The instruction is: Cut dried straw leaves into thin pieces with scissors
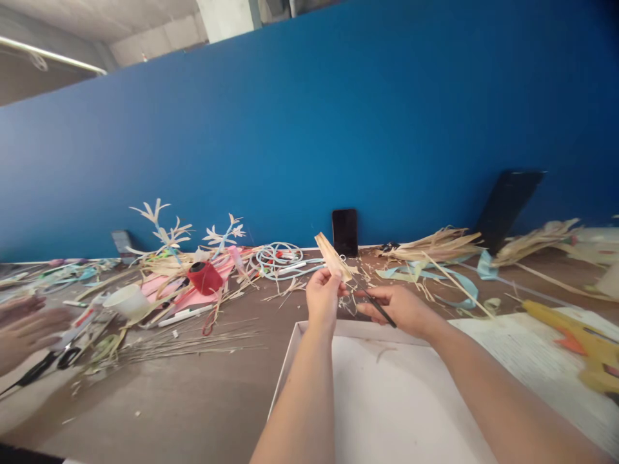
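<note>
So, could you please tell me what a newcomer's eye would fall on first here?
Probably the broad blue wall behind the table. Next, near the centre, the left hand pinches a pale strip while the right hand holds a dark tool. A red spool left of them and a yellow glue gun at far right also stand out.

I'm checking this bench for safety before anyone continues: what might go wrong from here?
The slim dark tool in the right hand points toward the left hand, so a slip might nick a finger. The thin, pale dried husk piece pinched there may tear. The yellow glue gun lies beyond the right forearm, which could knock it.
</note>
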The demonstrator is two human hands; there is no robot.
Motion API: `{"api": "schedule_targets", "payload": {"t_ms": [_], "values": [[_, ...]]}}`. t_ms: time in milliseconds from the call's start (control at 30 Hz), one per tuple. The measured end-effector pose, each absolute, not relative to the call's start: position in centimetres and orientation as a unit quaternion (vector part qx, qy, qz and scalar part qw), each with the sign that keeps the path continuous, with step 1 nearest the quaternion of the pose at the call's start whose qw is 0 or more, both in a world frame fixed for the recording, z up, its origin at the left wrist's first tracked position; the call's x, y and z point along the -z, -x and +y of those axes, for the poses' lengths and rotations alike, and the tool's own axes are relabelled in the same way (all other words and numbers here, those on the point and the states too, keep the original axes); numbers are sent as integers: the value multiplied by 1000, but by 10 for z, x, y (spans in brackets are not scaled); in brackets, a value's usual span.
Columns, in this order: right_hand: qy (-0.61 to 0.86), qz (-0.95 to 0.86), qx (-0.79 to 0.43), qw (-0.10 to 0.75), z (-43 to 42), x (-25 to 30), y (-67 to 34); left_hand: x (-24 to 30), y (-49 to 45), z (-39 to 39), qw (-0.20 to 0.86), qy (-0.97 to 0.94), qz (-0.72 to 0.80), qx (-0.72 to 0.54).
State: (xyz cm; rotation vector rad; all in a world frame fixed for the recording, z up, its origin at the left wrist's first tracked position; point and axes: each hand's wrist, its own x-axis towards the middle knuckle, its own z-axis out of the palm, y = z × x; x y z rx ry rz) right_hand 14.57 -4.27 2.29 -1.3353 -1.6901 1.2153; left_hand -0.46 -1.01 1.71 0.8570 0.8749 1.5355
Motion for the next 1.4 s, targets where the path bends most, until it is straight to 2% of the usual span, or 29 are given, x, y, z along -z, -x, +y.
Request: {"api": "schedule_targets", "payload": {"t_ms": [300, 1400], "values": [[503, -628, -491, 335, -44, -27, -143, -18, 4, -10, 559, -367, 371, -644], [532, -623, -474, 324, -47, -32, -138, -17, 4, -10, 516, -388, 418, -640]]}}
